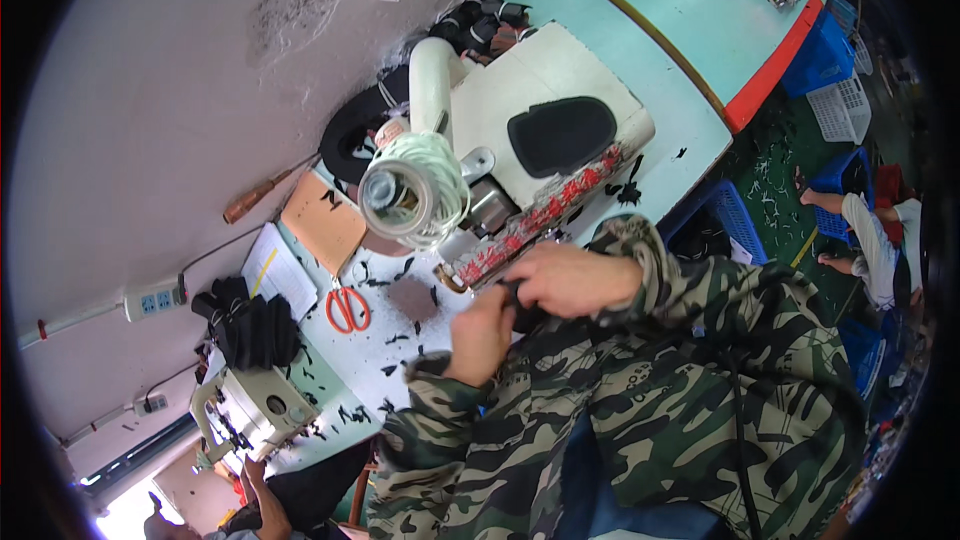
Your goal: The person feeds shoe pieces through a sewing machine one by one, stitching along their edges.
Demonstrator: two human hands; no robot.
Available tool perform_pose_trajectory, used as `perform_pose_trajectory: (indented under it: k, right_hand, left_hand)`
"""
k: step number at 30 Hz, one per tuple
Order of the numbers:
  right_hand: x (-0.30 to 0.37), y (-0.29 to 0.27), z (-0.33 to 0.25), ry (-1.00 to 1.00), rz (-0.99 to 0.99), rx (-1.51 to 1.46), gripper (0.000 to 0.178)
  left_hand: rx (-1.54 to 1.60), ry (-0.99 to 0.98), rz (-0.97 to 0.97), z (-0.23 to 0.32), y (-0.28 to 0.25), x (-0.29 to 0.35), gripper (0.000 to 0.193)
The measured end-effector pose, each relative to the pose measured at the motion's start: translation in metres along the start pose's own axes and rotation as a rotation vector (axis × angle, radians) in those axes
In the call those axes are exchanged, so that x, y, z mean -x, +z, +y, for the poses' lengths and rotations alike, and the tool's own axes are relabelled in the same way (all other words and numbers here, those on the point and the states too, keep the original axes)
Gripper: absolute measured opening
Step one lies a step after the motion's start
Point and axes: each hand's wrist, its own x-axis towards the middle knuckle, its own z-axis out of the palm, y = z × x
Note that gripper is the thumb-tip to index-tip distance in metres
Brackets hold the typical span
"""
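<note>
My left hand and my right hand are close together at the front edge of a white sewing machine. Between them is a small piece of black fabric, mostly hidden by my fingers. Both hands are closed on it, the left by its left end and the right over its top. A black rounded fabric piece lies flat on top of the machine. Chipped red and grey patches run along the machine's near edge, just beyond my right hand. Pale cord is wound round a lamp-like head.
Left of the machine lie orange-handled scissors, a brown card, papers and a black fabric pile. Black scraps litter the table. Another person's hand is by a second machine. Blue crates stand at right.
</note>
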Motion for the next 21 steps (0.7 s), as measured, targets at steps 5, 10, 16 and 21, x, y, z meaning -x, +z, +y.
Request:
perform_pose_trajectory:
  k: [5, 10, 16, 21]
  right_hand:
    - [-0.021, 0.002, 0.006, 0.185, 0.490, -0.265, 0.019]
    - [-0.034, 0.000, 0.007, 0.297, 0.522, -0.186, 0.023]
    - [-0.038, -0.067, 0.008, 0.412, 0.193, 0.089, 0.023]
    - [-0.007, -0.069, 0.013, 0.191, 0.369, -0.407, 0.022]
  left_hand:
    - [0.555, -0.494, -0.176, -0.016, -0.068, -0.047, 0.019]
    - [0.332, -0.457, -0.142, -0.024, -0.072, -0.069, 0.024]
    - [-0.049, -0.024, 0.044, -0.045, -0.046, -0.077, 0.028]
    - [0.661, -0.454, -0.160, -0.016, -0.070, -0.055, 0.032]
